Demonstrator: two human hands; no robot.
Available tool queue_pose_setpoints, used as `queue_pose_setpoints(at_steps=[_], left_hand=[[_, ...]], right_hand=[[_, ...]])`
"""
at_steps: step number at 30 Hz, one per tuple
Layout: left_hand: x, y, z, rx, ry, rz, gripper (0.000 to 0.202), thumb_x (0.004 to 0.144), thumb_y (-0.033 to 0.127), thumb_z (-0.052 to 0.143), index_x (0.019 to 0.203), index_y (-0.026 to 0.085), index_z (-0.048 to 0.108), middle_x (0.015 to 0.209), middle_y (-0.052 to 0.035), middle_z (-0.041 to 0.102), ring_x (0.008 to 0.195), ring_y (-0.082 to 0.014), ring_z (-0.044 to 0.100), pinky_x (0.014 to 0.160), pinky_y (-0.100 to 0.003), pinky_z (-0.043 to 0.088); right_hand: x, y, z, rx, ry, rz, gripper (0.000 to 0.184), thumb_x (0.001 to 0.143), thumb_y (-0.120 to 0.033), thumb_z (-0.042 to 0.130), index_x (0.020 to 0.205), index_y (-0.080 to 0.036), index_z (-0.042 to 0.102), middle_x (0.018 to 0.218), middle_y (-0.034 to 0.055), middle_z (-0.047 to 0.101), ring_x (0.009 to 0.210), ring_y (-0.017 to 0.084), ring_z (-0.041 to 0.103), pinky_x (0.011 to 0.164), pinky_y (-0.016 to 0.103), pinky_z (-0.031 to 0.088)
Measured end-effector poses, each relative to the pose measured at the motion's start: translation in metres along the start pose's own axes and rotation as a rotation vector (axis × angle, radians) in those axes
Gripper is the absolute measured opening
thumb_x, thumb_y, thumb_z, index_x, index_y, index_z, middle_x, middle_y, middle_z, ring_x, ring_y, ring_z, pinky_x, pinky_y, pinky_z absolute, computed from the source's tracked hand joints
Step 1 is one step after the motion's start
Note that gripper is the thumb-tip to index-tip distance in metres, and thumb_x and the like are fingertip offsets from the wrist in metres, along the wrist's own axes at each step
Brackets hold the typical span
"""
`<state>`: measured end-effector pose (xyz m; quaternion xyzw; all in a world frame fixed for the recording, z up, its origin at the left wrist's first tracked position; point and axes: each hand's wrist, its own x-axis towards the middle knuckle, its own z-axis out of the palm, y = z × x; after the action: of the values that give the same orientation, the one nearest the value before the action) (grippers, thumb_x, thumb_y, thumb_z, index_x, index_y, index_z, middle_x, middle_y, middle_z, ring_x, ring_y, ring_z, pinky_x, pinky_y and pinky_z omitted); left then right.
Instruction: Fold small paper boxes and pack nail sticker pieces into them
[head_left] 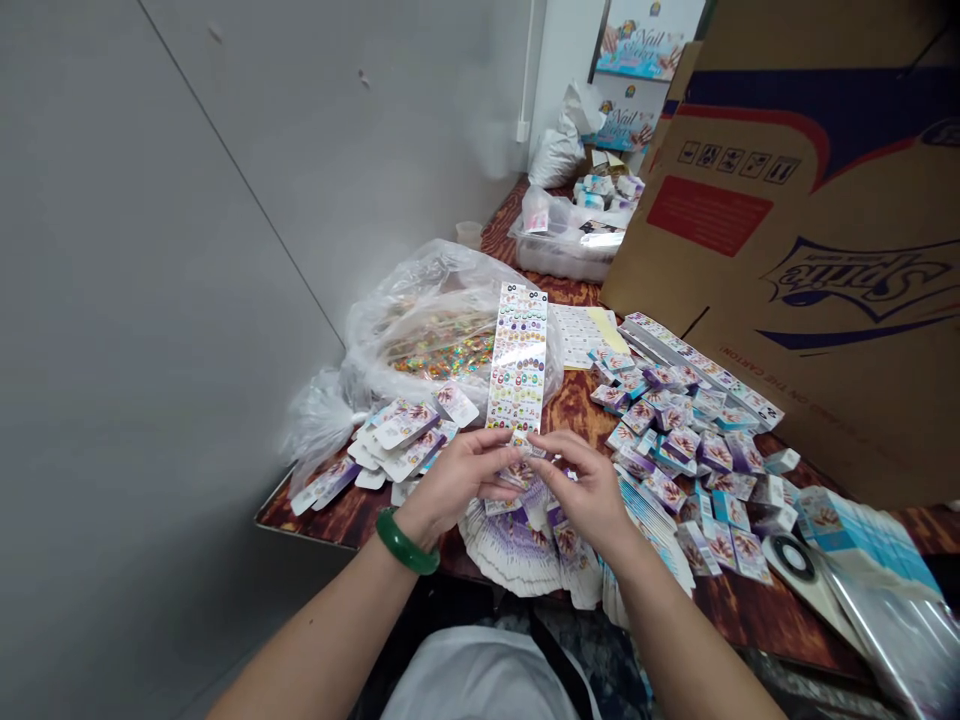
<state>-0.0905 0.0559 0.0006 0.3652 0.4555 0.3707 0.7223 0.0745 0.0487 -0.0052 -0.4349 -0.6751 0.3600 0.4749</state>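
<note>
A long narrow sticker sheet [518, 358] in clear wrap stands upright above the table. My left hand [457, 478], with a green bangle on the wrist, and my right hand [587, 488] both pinch its lower end, where a small printed header card [519, 470] sits between the fingers. Just below the hands lies a fanned stack of flat printed cards [517, 548] at the table's front edge.
A clear plastic bag [435, 335] of glittery stickers lies behind the hands. Folded header cards [401, 435] are heaped left, finished packs [679, 440] piled right. A big Sprite carton [817, 250] stands right, a grey wall [187, 250] left. Tape roll [793, 560] sits front right.
</note>
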Motion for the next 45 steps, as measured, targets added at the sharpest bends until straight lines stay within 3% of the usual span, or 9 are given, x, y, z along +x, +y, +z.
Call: queue_pose_setpoints(at_steps=[4, 7, 9, 12, 17, 22, 34, 41, 45], left_hand=[[-0.003, 0.007, -0.003, 0.106, -0.013, 0.014, 0.046, 0.077, 0.039, 0.066, 0.119, 0.023, 0.058, 0.108, -0.0078, 0.067, 0.067, -0.0164, 0.07, 0.062, -0.026, 0.056], [-0.005, 0.009, -0.01, 0.166, 0.04, 0.067, 0.045, 0.077, 0.042, 0.066, 0.116, 0.022, 0.06, 0.109, -0.0082, 0.067, 0.067, -0.015, 0.069, 0.063, -0.025, 0.055], [-0.003, 0.007, -0.013, 0.131, 0.071, 0.08, 0.042, 0.075, 0.043, 0.067, 0.109, 0.018, 0.063, 0.099, -0.0084, 0.069, 0.067, -0.0147, 0.068, 0.064, -0.025, 0.054], [0.002, 0.003, -0.01, 0.092, 0.1, 0.081, 0.04, 0.072, 0.042, 0.069, 0.101, 0.015, 0.064, 0.09, -0.0071, 0.069, 0.065, -0.014, 0.066, 0.062, -0.025, 0.053], [0.002, 0.001, -0.005, 0.153, 0.059, 0.072, 0.04, 0.072, 0.045, 0.068, 0.101, 0.016, 0.066, 0.087, -0.0053, 0.069, 0.065, -0.0141, 0.065, 0.062, -0.025, 0.051], [0.002, 0.001, -0.017, 0.119, 0.09, 0.074, 0.041, 0.072, 0.045, 0.068, 0.098, 0.015, 0.065, 0.087, -0.0051, 0.068, 0.065, -0.014, 0.065, 0.064, -0.025, 0.052], [0.019, 0.033, 0.007, 0.062, 0.281, 0.503, 0.041, 0.074, 0.038, 0.068, 0.109, 0.018, 0.062, 0.109, -0.0074, 0.065, 0.103, -0.0193, 0.059, 0.086, -0.029, 0.046], [-0.003, 0.041, 0.027, 0.313, 0.196, 0.747, 0.011, 0.08, 0.028, 0.064, 0.076, 0.018, 0.065, 0.074, 0.0002, 0.06, 0.07, -0.0119, 0.055, 0.068, -0.025, 0.044], [-0.02, 0.042, 0.028, 0.595, 0.278, 0.98, 0.01, 0.078, 0.023, 0.066, 0.087, 0.02, 0.065, 0.09, -0.002, 0.058, 0.088, -0.0149, 0.054, 0.081, -0.027, 0.042]], right_hand=[[0.011, 0.015, -0.04, -0.007, 0.166, 0.215, 0.026, 0.076, -0.033, 0.062, 0.096, -0.019, 0.069, 0.091, 0.0091, 0.068, 0.075, 0.021, 0.062, 0.066, 0.035, 0.049], [0.031, 0.028, -0.08, -0.43, 0.522, 0.192, 0.032, 0.072, -0.033, 0.062, 0.1, -0.017, 0.069, 0.104, 0.0128, 0.063, 0.093, 0.026, 0.058, 0.079, 0.041, 0.045], [0.048, 0.039, -0.086, -0.536, 0.579, 0.217, 0.033, 0.07, -0.035, 0.062, 0.096, -0.015, 0.069, 0.101, 0.014, 0.064, 0.09, 0.027, 0.057, 0.082, 0.042, 0.043], [0.075, 0.058, -0.057, -0.346, 0.36, 0.337, 0.031, 0.074, -0.044, 0.056, 0.081, -0.015, 0.067, 0.078, 0.0088, 0.067, 0.073, 0.022, 0.059, 0.072, 0.036, 0.045], [0.116, 0.087, 0.007, -0.284, 0.316, 0.39, 0.031, 0.061, -0.044, 0.068, 0.073, -0.016, 0.062, 0.068, 0.0048, 0.065, 0.064, 0.019, 0.058, 0.063, 0.029, 0.043], [0.138, 0.094, 0.008, -0.156, 0.298, 0.365, 0.025, 0.061, -0.041, 0.062, 0.062, -0.016, 0.058, 0.059, -0.0005, 0.058, 0.059, 0.015, 0.051, 0.056, 0.025, 0.039], [0.078, -0.006, -0.015, 0.206, 0.077, 0.147, 0.021, 0.072, -0.037, 0.066, 0.072, -0.018, 0.057, 0.067, 0.0002, 0.058, 0.061, 0.014, 0.053, 0.058, 0.026, 0.045], [0.037, -0.044, -0.038, -0.342, 0.176, -0.286, 0.049, 0.072, -0.029, 0.071, 0.118, -0.026, 0.056, 0.128, 0.0096, 0.051, 0.114, 0.027, 0.048, 0.09, 0.044, 0.043], [0.031, -0.057, -0.049, -0.256, -0.071, -0.235, 0.009, 0.081, -0.025, 0.061, 0.087, -0.023, 0.068, 0.091, 0.0051, 0.067, 0.088, 0.021, 0.061, 0.078, 0.038, 0.049]])
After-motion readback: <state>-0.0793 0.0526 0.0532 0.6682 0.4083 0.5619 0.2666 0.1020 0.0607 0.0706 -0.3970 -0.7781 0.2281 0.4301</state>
